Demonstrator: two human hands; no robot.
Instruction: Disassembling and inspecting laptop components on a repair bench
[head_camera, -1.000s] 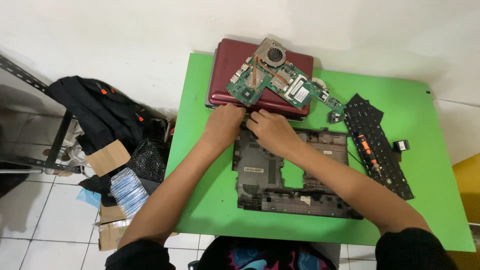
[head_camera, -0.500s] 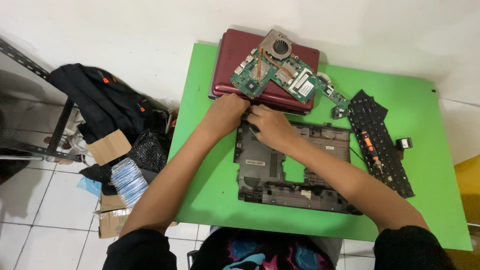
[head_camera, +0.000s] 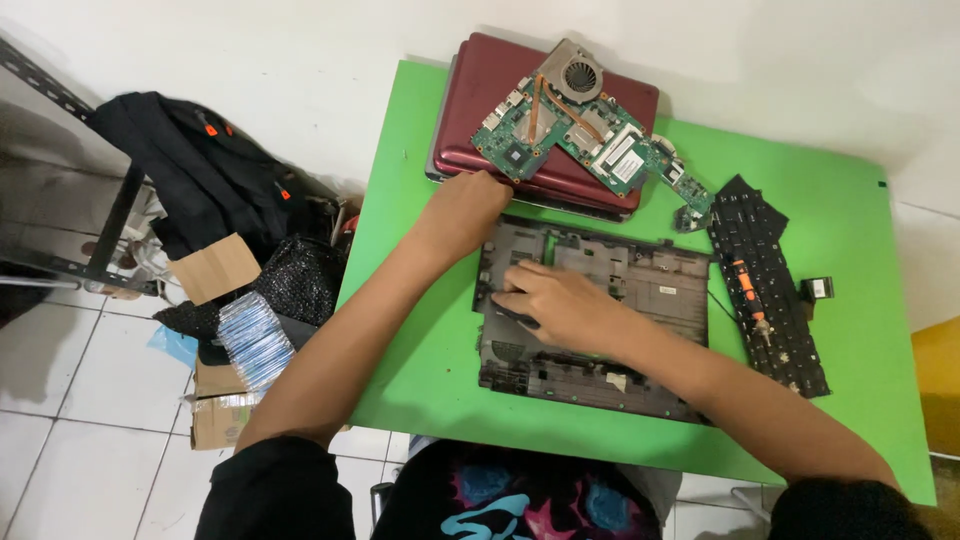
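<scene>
- My right hand lies flat, palm down, on the black laptop base, fingers stretched toward its left part; it holds nothing that I can see.
- My left hand rests at the far left corner of that base, fingers curled downward at the edge; whether it grips anything I cannot tell.
- The laptop base sits on the green surface directly under my right hand. It is a dark plastic shell, stripped bare, with open cut-outs, ribs and small compartments showing, and a long slotted strip along the edge nearest me.
- Beyond my left hand lies a dark red laptop lid, closed and flat, just past the base.
- On top of that lid rests a green circuit board, tilted diagonally, with a round fan and copper pipes at its far end.
- To the right of my right hand, well apart, lies a black keyboard, slanted, with an orange-handled screwdriver lying on it.
- Left of my left arm, on the floor, are a black backpack and a cardboard box.
</scene>
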